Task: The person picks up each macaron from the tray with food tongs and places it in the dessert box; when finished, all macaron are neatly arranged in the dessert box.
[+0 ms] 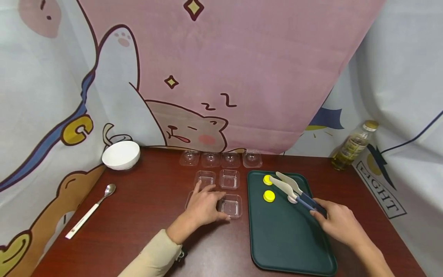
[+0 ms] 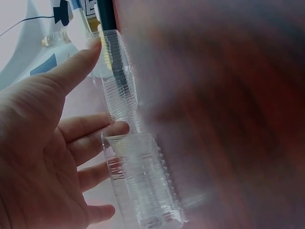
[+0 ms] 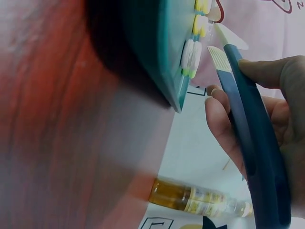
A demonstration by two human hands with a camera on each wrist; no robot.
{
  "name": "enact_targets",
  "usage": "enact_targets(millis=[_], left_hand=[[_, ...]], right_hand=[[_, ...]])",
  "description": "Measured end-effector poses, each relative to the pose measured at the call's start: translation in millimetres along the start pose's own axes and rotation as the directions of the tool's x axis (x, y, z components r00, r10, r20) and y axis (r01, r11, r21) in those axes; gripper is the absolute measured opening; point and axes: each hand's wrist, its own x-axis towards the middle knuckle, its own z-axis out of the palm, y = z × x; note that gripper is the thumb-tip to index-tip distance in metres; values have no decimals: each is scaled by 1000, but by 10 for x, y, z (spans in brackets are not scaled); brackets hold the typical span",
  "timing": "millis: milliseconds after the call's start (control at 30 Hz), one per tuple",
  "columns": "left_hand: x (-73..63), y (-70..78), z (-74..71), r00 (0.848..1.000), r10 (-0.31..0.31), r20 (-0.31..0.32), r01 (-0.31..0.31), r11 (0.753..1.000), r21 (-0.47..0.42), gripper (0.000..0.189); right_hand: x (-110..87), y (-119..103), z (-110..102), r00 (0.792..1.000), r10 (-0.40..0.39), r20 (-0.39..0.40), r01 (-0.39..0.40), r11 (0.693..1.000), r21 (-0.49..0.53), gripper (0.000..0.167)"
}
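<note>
My right hand (image 1: 340, 221) grips tongs (image 3: 240, 109) with dark blue handles and cream tips. The tips, spread a little apart, hover over the dark green tray (image 1: 287, 238). Two yellow macaron-like rounds (image 1: 268, 196) lie on the tray, and a pale round (image 1: 292, 199) is partly covered by the tongs. My left hand (image 1: 204, 206), fingers spread and lightly bent, is among small clear plastic boxes. Its thumb reaches the near wall of the front right box (image 1: 232, 207), and the fingertips are at the far side. The front left box is mostly hidden under this hand.
Two more clear boxes (image 1: 229, 179) stand behind, with several domed clear lids (image 1: 210, 159) along the back edge. A white bowl (image 1: 121, 155) and a long-handled spoon (image 1: 91, 211) are at the left. An oil bottle (image 1: 354, 146) stands at the back right corner.
</note>
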Motion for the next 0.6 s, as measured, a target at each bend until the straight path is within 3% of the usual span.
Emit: enact_targets(millis=[600], left_hand=[[-11,16,1,1000,15,-6,-15,1000,11,80]], right_hand=[[99,-60,31,999,-21,37,20,1000,4,43]])
